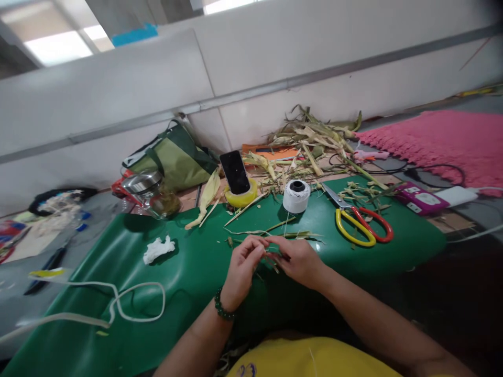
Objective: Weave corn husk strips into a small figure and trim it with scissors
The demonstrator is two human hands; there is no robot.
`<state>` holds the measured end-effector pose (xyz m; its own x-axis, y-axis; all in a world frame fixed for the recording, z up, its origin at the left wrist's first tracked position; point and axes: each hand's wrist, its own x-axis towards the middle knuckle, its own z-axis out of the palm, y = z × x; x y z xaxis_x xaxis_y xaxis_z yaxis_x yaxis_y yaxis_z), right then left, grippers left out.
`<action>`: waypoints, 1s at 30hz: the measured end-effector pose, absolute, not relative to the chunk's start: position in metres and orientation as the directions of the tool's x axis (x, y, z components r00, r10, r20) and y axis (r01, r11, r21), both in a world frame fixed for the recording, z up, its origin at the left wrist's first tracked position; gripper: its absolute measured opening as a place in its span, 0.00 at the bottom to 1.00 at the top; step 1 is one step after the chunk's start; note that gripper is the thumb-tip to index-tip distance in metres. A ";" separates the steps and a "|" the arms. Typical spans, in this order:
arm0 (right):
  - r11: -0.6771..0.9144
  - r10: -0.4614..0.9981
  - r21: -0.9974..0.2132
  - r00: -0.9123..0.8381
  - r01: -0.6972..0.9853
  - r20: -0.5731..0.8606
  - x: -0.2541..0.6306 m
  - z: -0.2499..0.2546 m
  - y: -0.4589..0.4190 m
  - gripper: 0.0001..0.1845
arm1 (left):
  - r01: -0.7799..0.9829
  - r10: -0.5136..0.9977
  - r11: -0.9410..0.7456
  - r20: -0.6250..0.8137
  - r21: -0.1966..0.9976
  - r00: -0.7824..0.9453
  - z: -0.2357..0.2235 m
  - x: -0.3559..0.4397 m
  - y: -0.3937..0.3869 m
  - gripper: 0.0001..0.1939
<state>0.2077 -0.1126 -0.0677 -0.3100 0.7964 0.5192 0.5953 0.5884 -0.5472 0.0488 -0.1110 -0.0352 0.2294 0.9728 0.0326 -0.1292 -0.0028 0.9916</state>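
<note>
Close together over the front of the green mat (196,283), my two hands pinch at a small bundle of thin corn husk strips (274,266). My left hand (244,264), with a dark green bead bracelet at the wrist, has thumb and forefinger pressed together. My right hand (301,261) meets it with curled fingers that partly hide the strips. A fine white thread runs from the spool (296,201) down towards my fingers. Loose husk strips (291,235) lie just beyond my hands. Right of the spool rest scissors (346,205) with yellow and red handles, blades apart.
Behind stand a phone (234,173) on a yellow holder, a glass jar (147,196) and a green bag (181,157). Dried husks (310,131) are heaped by the wall. A purple power strip (422,199), crumpled tissue (158,250) and white cable (137,318) lie around.
</note>
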 end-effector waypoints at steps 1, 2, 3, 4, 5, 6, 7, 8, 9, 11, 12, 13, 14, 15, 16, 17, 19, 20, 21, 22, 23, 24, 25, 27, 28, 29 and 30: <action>0.591 0.796 -0.558 -0.313 0.583 0.517 0.206 -0.067 -0.112 0.12 | -0.065 0.965 -0.080 0.094 0.995 0.245 -0.034 0.049 -0.113 0.13; 0.590 0.800 -0.575 -0.312 0.567 0.513 0.205 -0.067 -0.112 0.11 | 0.000 0.953 -0.160 0.155 0.987 0.260 -0.033 0.050 -0.114 0.13; 0.590 0.802 -0.594 -0.312 0.546 0.509 0.205 -0.066 -0.111 0.10 | 0.063 0.939 -0.237 0.212 0.969 0.271 -0.032 0.050 -0.115 0.12; 0.590 0.804 -0.617 -0.313 0.520 0.505 0.205 -0.065 -0.110 0.11 | 0.123 0.927 -0.304 0.263 0.945 0.268 -0.032 0.049 -0.115 0.11; 0.587 0.808 -0.645 -0.307 0.490 0.502 0.205 -0.064 -0.109 0.11 | 0.175 0.919 -0.355 0.308 0.918 0.247 -0.032 0.049 -0.114 0.09; 0.578 0.815 -0.678 -0.292 0.454 0.500 0.206 -0.062 -0.108 0.11 | 0.211 0.916 -0.383 0.340 0.899 0.214 -0.032 0.047 -0.113 0.07; 0.563 0.826 -0.715 -0.272 0.415 0.493 0.206 -0.060 -0.108 0.11 | 0.226 0.921 -0.381 0.345 0.897 0.182 -0.033 0.046 -0.110 0.08; 0.539 0.842 -0.755 -0.249 0.374 0.478 0.207 -0.057 -0.108 0.12 | 0.216 0.934 -0.348 0.317 0.912 0.168 -0.033 0.045 -0.107 0.14; 0.510 0.860 -0.793 -0.227 0.333 0.457 0.208 -0.055 -0.107 0.11 | 0.184 0.950 -0.287 0.254 0.940 0.181 -0.033 0.044 -0.105 0.20; 0.455 0.889 -0.854 -0.196 0.253 0.415 0.208 -0.051 -0.106 0.11 | 0.106 0.949 -0.112 0.075 0.988 0.305 -0.033 0.044 -0.100 0.26; 0.431 0.899 -0.875 -0.182 0.221 0.397 0.208 -0.049 -0.106 0.11 | 0.083 0.929 -0.028 -0.005 0.996 0.369 -0.032 0.044 -0.098 0.25; 0.410 0.909 -0.891 -0.165 0.196 0.382 0.209 -0.049 -0.105 0.12 | 0.068 0.912 0.039 -0.064 0.997 0.405 -0.031 0.045 -0.098 0.23; 0.390 0.919 -0.903 -0.139 0.180 0.370 0.209 -0.049 -0.105 0.12 | 0.055 0.905 0.092 -0.107 0.994 0.412 -0.030 0.046 -0.098 0.21; 0.374 0.927 -0.910 -0.109 0.178 0.359 0.209 -0.049 -0.105 0.12 | 0.040 0.907 0.134 -0.139 0.990 0.397 -0.030 0.047 -0.098 0.19; 0.364 0.931 -0.912 -0.078 0.190 0.355 0.210 -0.050 -0.105 0.13 | 0.024 0.914 0.169 -0.166 0.985 0.370 -0.030 0.048 -0.098 0.18; 0.365 0.931 -0.907 -0.054 0.212 0.362 0.211 -0.051 -0.105 0.12 | 0.010 0.918 0.200 -0.191 0.980 0.347 -0.030 0.049 -0.098 0.18; 0.393 0.917 -0.879 -0.041 0.272 0.397 0.215 -0.051 -0.107 0.12 | 0.009 0.918 0.227 -0.217 0.974 0.333 -0.031 0.050 -0.098 0.18; 0.411 0.908 -0.861 -0.048 0.301 0.417 0.217 -0.050 -0.107 0.12 | 0.023 0.920 0.208 -0.203 0.978 0.335 -0.032 0.050 -0.098 0.17; 0.424 0.901 -0.845 -0.058 0.326 0.430 0.219 -0.048 -0.108 0.11 | 0.044 0.924 0.168 -0.173 0.985 0.341 -0.033 0.050 -0.097 0.16; 0.432 0.897 -0.832 -0.066 0.347 0.438 0.220 -0.046 -0.108 0.11 | 0.072 0.927 0.114 -0.132 0.991 0.351 -0.034 0.050 -0.095 0.15; 0.435 0.895 -0.825 -0.071 0.362 0.441 0.222 -0.043 -0.108 0.11 | 0.114 0.926 0.045 -0.084 0.992 0.368 -0.034 0.049 -0.094 0.15; 0.434 0.895 -0.822 -0.075 0.368 0.439 0.223 -0.041 -0.108 0.11 | 0.169 0.918 -0.031 -0.039 0.985 0.394 -0.034 0.049 -0.092 0.15; 0.433 0.896 -0.824 -0.080 0.365 0.436 0.225 -0.038 -0.107 0.11 | 0.233 0.904 -0.106 -0.004 0.967 0.428 -0.033 0.049 -0.091 0.13; 0.439 0.896 -0.830 -0.105 0.344 0.431 0.225 -0.033 -0.105 0.10 | 0.374 0.871 -0.251 0.040 0.893 0.490 -0.029 0.048 -0.088 0.10; 0.450 0.892 -0.827 -0.127 0.338 0.433 0.225 -0.031 -0.104 0.10 | 0.438 0.860 -0.318 0.061 0.841 0.507 -0.027 0.047 -0.086 0.09; 0.461 0.887 -0.820 -0.150 0.339 0.437 0.225 -0.030 -0.103 0.10 | 0.494 0.852 -0.377 0.084 0.784 0.516 -0.024 0.047 -0.084 0.08; 0.475 0.880 -0.807 -0.173 0.351 0.442 0.224 -0.029 -0.102 0.10 | 0.543 0.848 -0.424 0.108 0.725 0.518 -0.021 0.046 -0.083 0.07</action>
